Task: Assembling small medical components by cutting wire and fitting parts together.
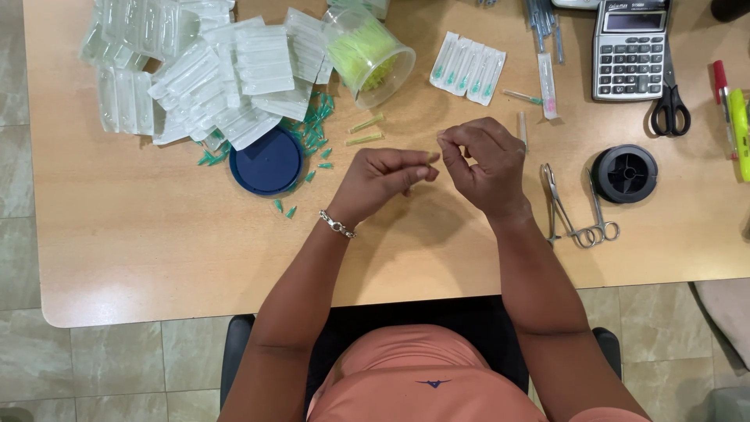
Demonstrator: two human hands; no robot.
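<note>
Head view, seated person at a wooden table [141,234]. At centre frame we see the left hand [383,173] and the right hand [486,162] raised just above the tabletop, their fingertips almost meeting. Each hand is pinched closed, thumb against forefinger, on something too small for us to identify; a pale sliver shows at the left fingertips. We judge this close, facing grip to suit fine work on a small part held between the two hands.

Supplies sit in an arc above the hands, within reach:
- upper left, a heap of clear blister packs [195,70], too many and too overlapped for us to count;
- just below it, one round blue lid [267,162], with loose small green caps [312,129] scattered around it, uncounted;
- top centre, one clear tub [367,55] tipped on its side, filled with yellow-green pieces; two more such yellow-green pieces [366,131] lie below it;
- one strip of four sealed packets [467,68].

Tools lie to the right, beside the right hand: one pair of steel forceps [574,211], one black spool [624,173], one pair of black-handled scissors [670,101], one calculator [631,51], and two markers [730,109] at the right edge. One bracelet [337,224] circles the left wrist.
</note>
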